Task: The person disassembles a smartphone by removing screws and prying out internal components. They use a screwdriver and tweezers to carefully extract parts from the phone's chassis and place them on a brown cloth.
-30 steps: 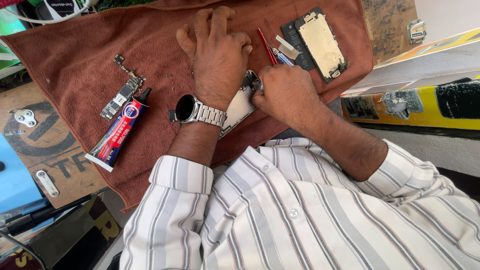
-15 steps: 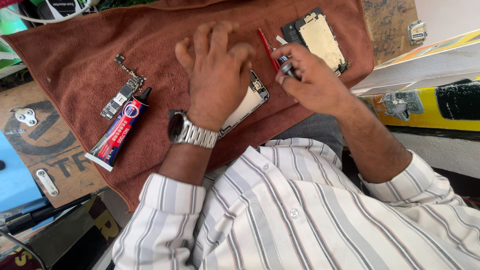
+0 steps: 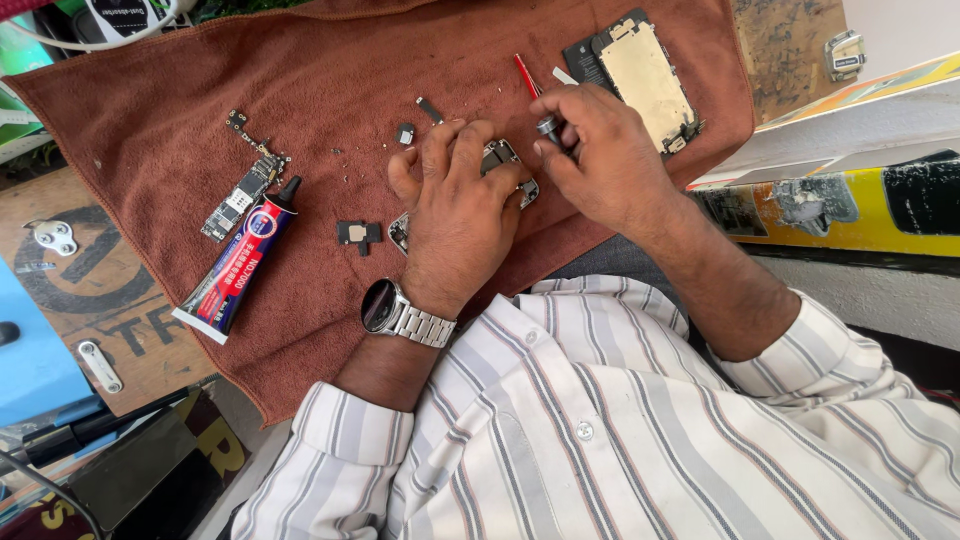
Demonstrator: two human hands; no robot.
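Phone housing (image 3: 500,160), silver and gutted, lies under the flat left hand (image 3: 460,215); right hand (image 3: 600,150) pinches a screwdriver (image 3: 548,128).

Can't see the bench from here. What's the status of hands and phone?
Left hand pressed flat on the phone body. Right hand pinching a small screwdriver over it. Loose parts and glue tube nearby on the cloth.

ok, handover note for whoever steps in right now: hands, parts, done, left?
Left hand presses flat on the opened phone body on the brown towel.
Right hand grips a small screwdriver, tip down at the phone body's top edge.
Screen panel lies detached, upper right. Circuit board and glue tube lie to the left, small loose parts between.
Done: phone opened, screen and board out.
Left: reassembly not begun.
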